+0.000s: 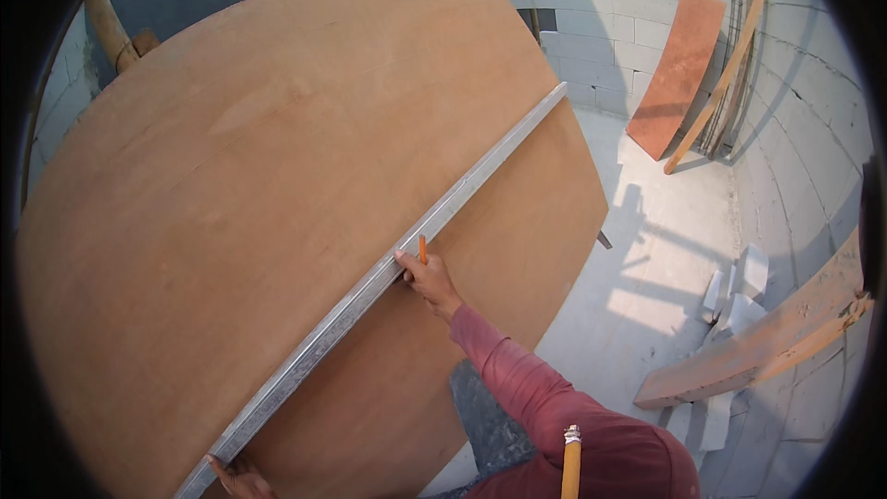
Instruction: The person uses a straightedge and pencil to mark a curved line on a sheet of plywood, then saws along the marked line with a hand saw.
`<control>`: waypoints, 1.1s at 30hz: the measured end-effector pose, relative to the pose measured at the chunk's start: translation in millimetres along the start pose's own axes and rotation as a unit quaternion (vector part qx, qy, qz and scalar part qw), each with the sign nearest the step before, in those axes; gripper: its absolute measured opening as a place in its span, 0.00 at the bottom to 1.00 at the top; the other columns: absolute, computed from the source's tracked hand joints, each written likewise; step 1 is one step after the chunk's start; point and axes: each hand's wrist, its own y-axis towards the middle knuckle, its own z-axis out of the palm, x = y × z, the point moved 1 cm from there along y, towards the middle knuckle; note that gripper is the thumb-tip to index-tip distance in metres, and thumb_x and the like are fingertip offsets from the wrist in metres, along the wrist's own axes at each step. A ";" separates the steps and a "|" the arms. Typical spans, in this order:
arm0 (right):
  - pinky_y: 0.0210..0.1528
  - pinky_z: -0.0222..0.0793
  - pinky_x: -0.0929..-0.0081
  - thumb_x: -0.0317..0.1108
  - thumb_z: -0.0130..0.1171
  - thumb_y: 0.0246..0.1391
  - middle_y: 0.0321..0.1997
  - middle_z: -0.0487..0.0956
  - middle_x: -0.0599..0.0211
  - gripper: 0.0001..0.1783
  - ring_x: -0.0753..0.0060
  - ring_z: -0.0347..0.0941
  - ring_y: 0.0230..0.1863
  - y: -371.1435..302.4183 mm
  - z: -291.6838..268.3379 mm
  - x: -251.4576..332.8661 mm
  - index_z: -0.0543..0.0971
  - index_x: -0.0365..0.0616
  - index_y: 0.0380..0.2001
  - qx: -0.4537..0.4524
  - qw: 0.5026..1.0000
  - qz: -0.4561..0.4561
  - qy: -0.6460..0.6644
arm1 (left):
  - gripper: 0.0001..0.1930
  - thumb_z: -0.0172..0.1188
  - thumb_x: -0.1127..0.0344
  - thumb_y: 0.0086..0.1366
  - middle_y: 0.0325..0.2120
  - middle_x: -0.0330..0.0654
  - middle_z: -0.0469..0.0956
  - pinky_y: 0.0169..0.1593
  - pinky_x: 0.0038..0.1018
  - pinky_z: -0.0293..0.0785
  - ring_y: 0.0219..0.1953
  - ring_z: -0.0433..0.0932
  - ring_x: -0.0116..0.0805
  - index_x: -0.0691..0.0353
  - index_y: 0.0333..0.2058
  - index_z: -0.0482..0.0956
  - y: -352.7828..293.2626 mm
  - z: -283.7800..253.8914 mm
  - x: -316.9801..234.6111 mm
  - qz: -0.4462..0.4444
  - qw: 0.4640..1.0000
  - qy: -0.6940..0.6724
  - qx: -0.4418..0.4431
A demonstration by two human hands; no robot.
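Note:
A long, straight metal bar [346, 300] lies slantwise across a large, flat plywood sheet [231, 148]. My right hand [431, 279] presses its thumb on the bar near the bar's middle. An orange pencil [422, 249] sticks up from the fingers of that hand. At the lower left, my left hand [238, 479] grips the near end of the bar, its thumb on top; the frame edge cuts off part of this hand. My right arm reaches in from below in a dark red sleeve [527, 374].
A reddish board [679, 74] and a wooden strip [719, 83] lean against the block wall [605, 32]. Another plank [730, 365] slants over broken white blocks [735, 305] on the right. A cigarette [572, 471] juts in below. Wooden poles [111, 23] stand beyond the sheet.

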 end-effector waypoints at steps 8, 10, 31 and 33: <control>0.19 0.51 0.79 0.53 0.70 0.55 0.15 0.67 0.78 0.24 0.84 0.59 0.16 -6.7 0.6 -7.2 0.74 0.48 0.18 -0.006 0.999 0.032 -0.029 | 0.49 0.68 0.42 0.63 0.71 0.53 0.53 0.73 0.42 0.53 0.72 0.54 0.49 0.68 0.71 0.57 -4.6 2.8 -15.5 -0.009 1.000 0.021 -0.005; 0.18 0.50 0.78 0.53 0.70 0.55 0.15 0.67 0.77 0.24 0.84 0.59 0.15 -6.7 2.2 -5.9 0.74 0.48 0.18 -0.003 1.000 0.019 -0.019 | 0.49 0.69 0.41 0.63 0.71 0.52 0.53 0.73 0.42 0.53 0.72 0.55 0.47 0.68 0.70 0.58 0.2 -2.0 -16.8 -0.012 1.000 0.016 0.016; 0.44 0.78 0.67 0.41 0.58 0.69 0.41 0.77 0.62 0.15 0.71 0.75 0.39 -13.2 -31.6 6.4 0.74 0.39 0.38 -0.042 0.997 -0.050 0.051 | 0.22 0.61 0.49 0.72 0.51 0.39 0.73 0.59 0.49 0.68 0.54 0.73 0.38 0.58 0.53 0.69 -18.0 25.4 -15.5 -0.030 0.996 -0.060 0.067; 0.37 0.83 0.75 0.43 0.61 0.66 0.48 0.79 0.55 0.21 0.71 0.75 0.27 -42.9 -9.8 11.3 0.74 0.32 0.47 -0.082 0.993 -0.002 0.082 | 0.24 0.63 0.49 0.71 0.47 0.41 0.76 0.57 0.40 0.72 0.49 0.77 0.37 0.62 0.53 0.70 -15.5 -4.4 -28.4 0.001 0.997 -0.041 0.062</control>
